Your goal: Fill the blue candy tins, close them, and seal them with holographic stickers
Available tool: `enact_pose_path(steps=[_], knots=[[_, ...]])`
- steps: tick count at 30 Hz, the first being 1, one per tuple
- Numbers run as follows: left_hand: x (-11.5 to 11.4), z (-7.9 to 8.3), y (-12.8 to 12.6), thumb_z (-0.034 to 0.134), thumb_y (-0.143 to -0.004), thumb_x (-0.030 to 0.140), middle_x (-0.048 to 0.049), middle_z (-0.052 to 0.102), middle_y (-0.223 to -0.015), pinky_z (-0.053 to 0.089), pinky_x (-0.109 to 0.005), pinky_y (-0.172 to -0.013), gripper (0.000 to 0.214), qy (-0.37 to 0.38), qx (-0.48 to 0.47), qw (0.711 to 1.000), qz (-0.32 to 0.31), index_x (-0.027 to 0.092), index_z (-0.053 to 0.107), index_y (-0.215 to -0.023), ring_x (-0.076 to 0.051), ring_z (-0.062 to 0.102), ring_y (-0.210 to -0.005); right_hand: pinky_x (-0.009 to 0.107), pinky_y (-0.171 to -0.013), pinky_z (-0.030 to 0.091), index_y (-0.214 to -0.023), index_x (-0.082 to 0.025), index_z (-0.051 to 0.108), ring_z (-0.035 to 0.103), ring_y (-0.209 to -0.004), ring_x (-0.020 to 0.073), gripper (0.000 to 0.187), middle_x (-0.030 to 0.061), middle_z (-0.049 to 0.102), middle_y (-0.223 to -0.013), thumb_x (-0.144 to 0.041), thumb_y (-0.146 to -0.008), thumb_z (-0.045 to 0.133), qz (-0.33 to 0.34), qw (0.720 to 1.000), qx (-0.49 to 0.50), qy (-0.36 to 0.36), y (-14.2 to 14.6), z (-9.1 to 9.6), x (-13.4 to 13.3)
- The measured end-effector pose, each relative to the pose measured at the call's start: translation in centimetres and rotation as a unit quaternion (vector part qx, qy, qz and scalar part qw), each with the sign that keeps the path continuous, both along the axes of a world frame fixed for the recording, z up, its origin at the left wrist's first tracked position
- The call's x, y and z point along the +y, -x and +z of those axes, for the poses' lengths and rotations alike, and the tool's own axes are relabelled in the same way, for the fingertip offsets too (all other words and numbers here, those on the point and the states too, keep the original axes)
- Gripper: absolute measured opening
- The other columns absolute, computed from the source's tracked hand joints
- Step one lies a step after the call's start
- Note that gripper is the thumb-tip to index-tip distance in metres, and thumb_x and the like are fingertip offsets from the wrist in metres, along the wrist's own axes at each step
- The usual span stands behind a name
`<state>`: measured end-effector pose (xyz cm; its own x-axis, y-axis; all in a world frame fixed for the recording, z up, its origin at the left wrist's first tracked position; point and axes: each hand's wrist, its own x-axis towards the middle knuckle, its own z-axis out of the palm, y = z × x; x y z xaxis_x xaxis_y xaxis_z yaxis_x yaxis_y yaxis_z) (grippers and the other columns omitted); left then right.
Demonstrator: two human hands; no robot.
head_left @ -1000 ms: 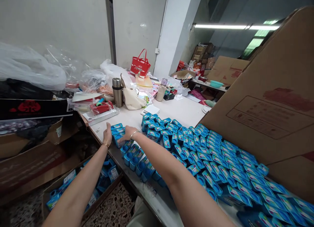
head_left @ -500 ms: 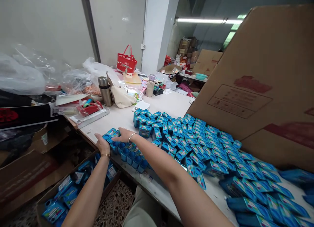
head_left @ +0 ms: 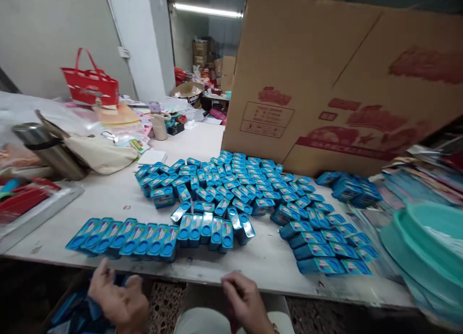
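My left hand is at the table's front edge, just below a row of blue plastic packs with colourful labels and round recesses. Its fingers are loosely bent and apart, slightly blurred, with nothing visible in them. Over my lap, my right hand is closed with its fingers curled in. Whatever may be inside it is hidden. A shorter group of packs adjoins the row on the right. Behind stands a large cluster of similar blue packs, close together on the white table.
A large cardboard box stands behind the packs. Turquoise basins are at the right edge. To the left are a steel flask, a cream pouch and a red bag. A carton of blue packs sits below the table.
Both hands have left the row of packs at the table edge and drawn back toward me. My right hand has closed. The view has turned right, bringing the basins into sight.
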<state>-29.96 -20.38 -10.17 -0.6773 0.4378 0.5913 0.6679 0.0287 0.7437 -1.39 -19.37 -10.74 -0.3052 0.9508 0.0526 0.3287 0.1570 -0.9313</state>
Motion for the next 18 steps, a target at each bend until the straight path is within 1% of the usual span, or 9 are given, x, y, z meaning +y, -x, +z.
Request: enact_pose_path(steps=[2,4,5,7,9,11,13,15,18], knots=[[0.7,1.8,-2.9,0.063,-0.080,0.038,-0.0101,0.047,-0.139,0.036,-0.054,-0.110,0.064,0.028,0.059,0.992,-0.107,0.027,0.043,-0.140,-0.035,0.043,-0.129,0.026,-0.075,0.048,-0.093,-0.021,0.066,0.063,-0.082,0.0173,0.024,0.0037,0.068,-0.086,-0.040,-0.092,0.051,-0.128,0.991,0.018,0.032,-3.0,-0.4,0.0],[3.2,4.1,-4.6,0.061,-0.085,0.033,-0.0083,0.061,-0.122,0.040,-0.049,-0.106,0.042,0.048,0.116,0.966,-0.225,0.026,0.056,-0.127,-0.029,0.054,-0.118,0.028,-0.082,0.048,-0.102,-0.021,0.063,0.063,-0.092,0.0189,0.025,0.0055,0.068,-0.096,-0.041,-0.091,0.053,-0.180,0.983,0.024,0.031,-4.7,-0.3,0.3],[4.9,5.1,-5.1,0.059,-0.087,0.034,-0.0078,0.064,-0.114,0.043,-0.046,-0.101,0.033,0.070,0.143,0.950,-0.270,0.025,0.060,-0.119,-0.027,0.058,-0.111,0.029,-0.085,0.048,-0.107,-0.021,0.061,0.062,-0.096,0.0195,0.027,0.0064,0.067,-0.102,-0.041,-0.090,0.055,-0.175,0.984,0.024,0.027,-5.1,-0.3,0.5],[8.5,6.3,-5.9,0.055,-0.090,0.040,-0.0071,0.067,-0.108,0.044,-0.043,-0.095,0.027,0.145,0.213,0.905,-0.339,0.024,0.065,-0.110,-0.026,0.059,-0.104,0.031,-0.086,0.049,-0.115,-0.021,0.057,0.061,-0.102,0.0204,0.033,0.0076,0.066,-0.107,-0.038,-0.087,0.058,-0.136,0.990,0.027,0.030,-5.1,-0.3,0.9],[11.4,6.3,-6.7,0.050,-0.092,0.045,-0.0070,0.066,-0.104,0.045,-0.040,-0.090,0.031,0.206,0.259,0.862,-0.384,0.024,0.066,-0.109,-0.025,0.059,-0.100,0.031,-0.083,0.050,-0.119,-0.020,0.055,0.062,-0.101,0.0201,0.037,0.0078,0.065,-0.107,-0.036,-0.086,0.060,-0.107,0.992,0.043,0.042,-4.4,-0.5,1.2],[13.2,5.5,-7.5,0.048,-0.092,0.049,-0.0077,0.065,-0.101,0.046,-0.038,-0.086,0.037,0.249,0.287,0.832,-0.404,0.023,0.066,-0.112,-0.024,0.059,-0.097,0.029,-0.080,0.051,-0.117,-0.020,0.055,0.063,-0.097,0.0187,0.034,0.0073,0.066,-0.105,-0.036,-0.087,0.059,-0.109,0.991,0.068,0.043,-3.8,-0.6,1.6],[13.9,4.6,-8.1,0.047,-0.091,0.053,-0.0084,0.064,-0.101,0.046,-0.037,-0.085,0.042,0.271,0.299,0.820,-0.407,0.023,0.066,-0.112,-0.025,0.059,-0.095,0.028,-0.078,0.051,-0.113,-0.020,0.056,0.063,-0.094,0.0175,0.029,0.0067,0.066,-0.102,-0.036,-0.089,0.056,-0.134,0.987,0.088,0.016,-4.1,-0.5,1.9],[13.8,4.0,-8.6,0.047,-0.090,0.056,-0.0093,0.064,-0.103,0.047,-0.038,-0.086,0.045,0.261,0.299,0.831,-0.390,0.022,0.066,-0.112,-0.026,0.059,-0.095,0.028,-0.078,0.051,-0.110,-0.019,0.058,0.063,-0.093,0.0173,0.026,0.0064,0.066,-0.099,-0.036,-0.090,0.054,-0.170,0.981,0.091,-0.026,-6.0,-0.1,2.3],[12.8,4.2,-10.2,0.049,-0.086,0.060,-0.0111,0.064,-0.110,0.045,-0.044,-0.093,0.052,0.191,0.283,0.876,-0.341,0.022,0.063,-0.117,-0.030,0.058,-0.104,0.032,-0.079,0.052,-0.108,-0.020,0.059,0.063,-0.092,0.0186,0.023,0.0073,0.066,-0.099,-0.035,-0.092,0.051,-0.232,0.966,0.046,-0.103,-11.7,0.9,2.4]])
